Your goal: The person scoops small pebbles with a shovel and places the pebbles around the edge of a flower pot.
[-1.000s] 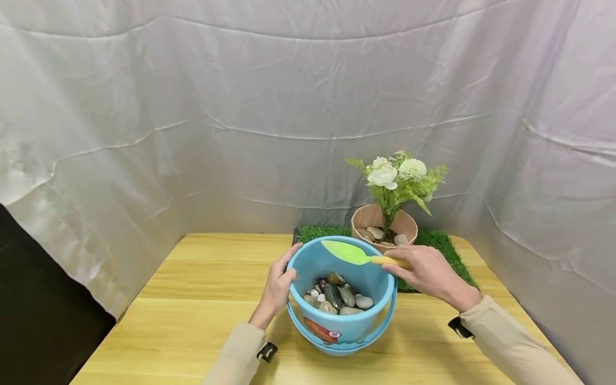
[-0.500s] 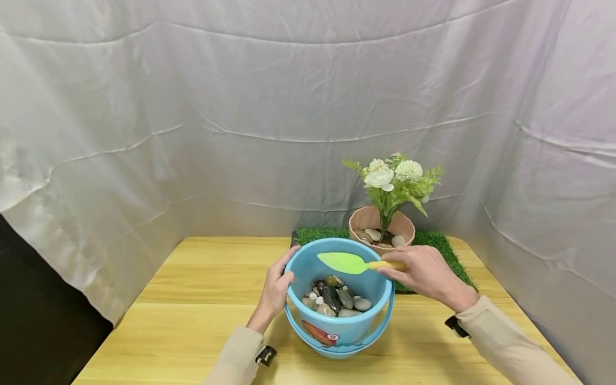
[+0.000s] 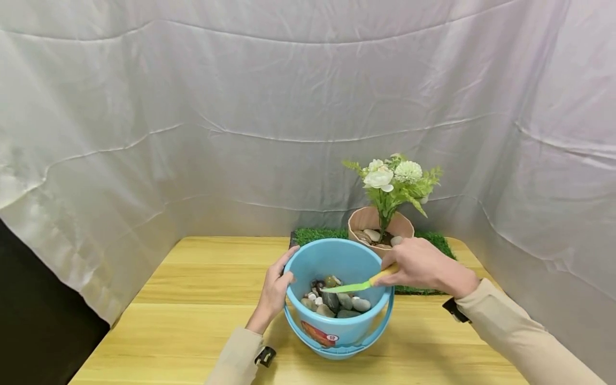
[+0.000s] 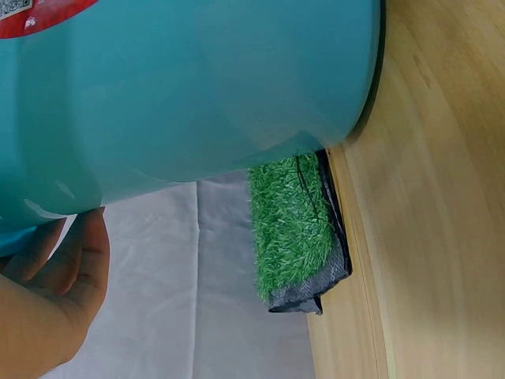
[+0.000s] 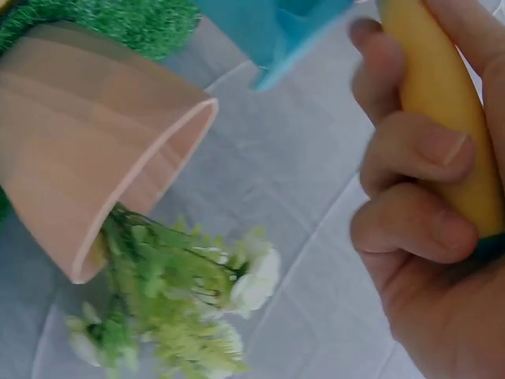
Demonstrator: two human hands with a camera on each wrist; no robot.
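A blue bucket stands on the wooden table with several mixed stones in its bottom. My left hand grips the bucket's left rim, thumb over the edge; in the left wrist view its fingers lie against the blue wall. Above the right rim my right hand holds a toy trowel by its yellow handle, fingers wrapped round it. The trowel's green blade is inside the bucket, edge-on, its tip overlapping the dark stones in the head view. The bucket's handle hangs down in front.
Behind the bucket, a pink pot with white flowers and a few stones sits on an artificial grass mat. A grey curtain closes off the back and sides. The wooden table extends left of the bucket.
The trowel has gone down into the bucket toward the stones, its blade turning from face-on to edge-on. My right hand has tilted with it. The left hand keeps its grip on the rim.
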